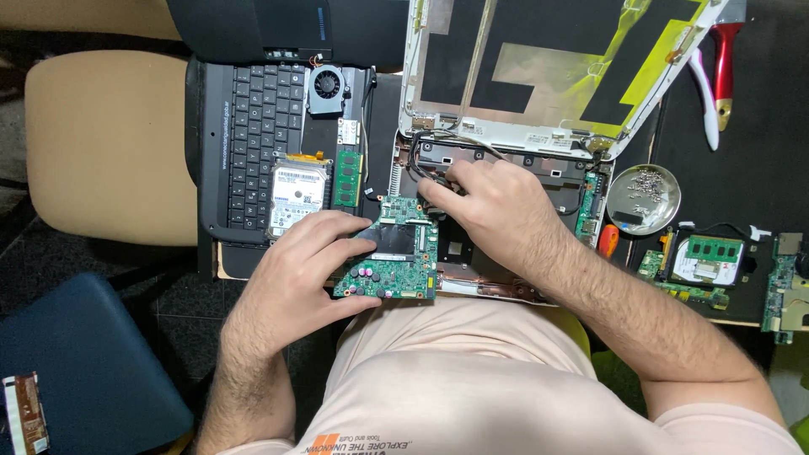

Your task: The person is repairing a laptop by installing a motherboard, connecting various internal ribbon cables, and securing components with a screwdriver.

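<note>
Fingers of the left hand [308,265] curl over the near left part of a green circuit board [394,257], thumb under its lower edge, grasping it just above the person's lap. The board lies tilted at the front of an opened laptop base [506,168], its right edge touching the base's frame. The right hand [497,206] reaches past the board's upper right corner, its fingertips pinched on a bundle of black cables [430,164] at the back left of the base.

Behind the base stands the laptop's lid [556,76], stripped of its screen, with black and yellow patches on its inner face. To the left sits a black keyboard panel [253,126]; on it rest a small fan [327,87], a silver hard drive [297,198] and a green memory stick [347,179], all close together. To the right, a round metal dish [666,202] holds screws, with an orange screwdriver handle [608,240] just beside it. Further right lie more green boards [779,286] and a second drive [708,261]. Red-handled pliers [723,63] lie at the upper right. A tan chair [105,143] stands at the left.
</note>
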